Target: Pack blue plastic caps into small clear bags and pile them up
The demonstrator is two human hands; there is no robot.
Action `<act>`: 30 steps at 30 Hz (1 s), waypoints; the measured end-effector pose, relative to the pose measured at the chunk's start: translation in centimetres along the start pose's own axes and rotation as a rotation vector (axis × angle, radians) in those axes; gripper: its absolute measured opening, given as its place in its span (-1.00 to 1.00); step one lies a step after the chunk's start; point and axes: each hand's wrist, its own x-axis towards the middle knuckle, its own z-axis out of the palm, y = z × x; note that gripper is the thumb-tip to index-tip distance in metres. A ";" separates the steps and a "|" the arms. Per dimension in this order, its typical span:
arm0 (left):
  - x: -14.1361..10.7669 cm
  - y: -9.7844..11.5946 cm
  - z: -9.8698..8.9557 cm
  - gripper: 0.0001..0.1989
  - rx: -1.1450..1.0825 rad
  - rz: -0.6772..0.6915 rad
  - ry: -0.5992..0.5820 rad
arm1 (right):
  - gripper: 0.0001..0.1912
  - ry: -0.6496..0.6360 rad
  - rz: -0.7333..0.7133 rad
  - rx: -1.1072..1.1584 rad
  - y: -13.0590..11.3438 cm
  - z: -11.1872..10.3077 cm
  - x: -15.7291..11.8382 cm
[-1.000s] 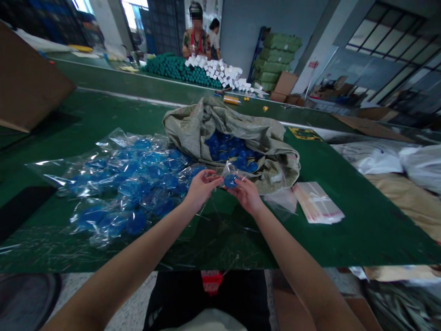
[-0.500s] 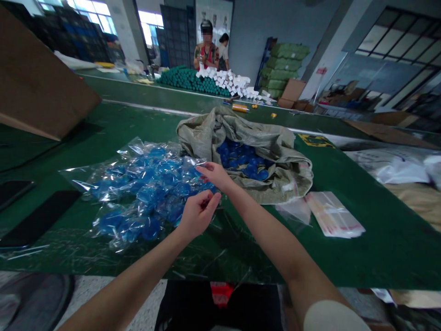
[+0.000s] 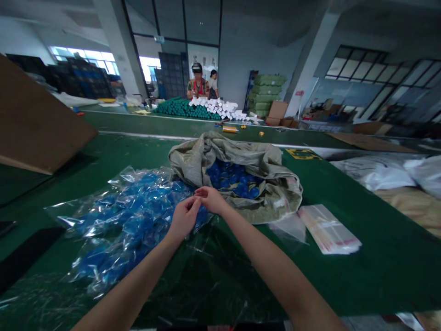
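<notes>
Left hand (image 3: 184,219) and right hand (image 3: 211,200) held close together, fingertips almost meeting, over a heap of clear plastic bags of round blue pieces (image 3: 138,220)

Both hands are narrowly curled, with the fingers drawn inward; whether a bag or its thin film is held between them cannot be told. The heap is spread on a green-topped work table (image 3: 344,280), and the hands are poised over its right edge. Just beyond, more round blue pieces (image 3: 234,180) are seen in the open mouth of a grey-green woven sack (image 3: 193,158). To the right, a flat stack of clear bags with red-printed edges (image 3: 329,230) is laid beside a crumpled clear bag (image 3: 288,228).
</notes>
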 end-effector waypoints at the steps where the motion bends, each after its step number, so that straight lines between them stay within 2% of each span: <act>1: 0.1 0.1 0.2 -0.67 0.010 -0.016 0.001 | -0.81 0.012 -0.003 0.034 -0.2 -0.4 -0.5; 5: 0.8 -0.2 1.3 -0.54 0.059 -0.032 -0.021 | -0.78 0.131 -0.015 0.088 0.2 -3.0 -2.0; 12: 1.9 -0.8 4.4 -0.43 0.187 0.008 -0.117 | -0.83 0.383 -0.017 -0.022 2.7 -10.0 -4.2; 16: 1.8 -0.8 6.0 -0.40 0.217 0.006 -0.173 | -0.87 0.477 -0.008 -0.059 3.5 -12.9 -6.3; 23: 0.6 0.4 8.1 -0.52 0.288 0.051 -0.391 | -0.85 0.521 0.010 -0.037 5.0 -15.7 -9.1; 27: 0.0 1.2 8.8 -0.50 0.353 0.052 -0.494 | -0.82 0.547 0.015 -0.073 5.2 -16.4 -10.0; 30: -0.1 1.2 9.2 -0.48 0.405 0.036 -0.528 | -0.79 0.545 0.020 -0.101 5.4 -16.8 -10.2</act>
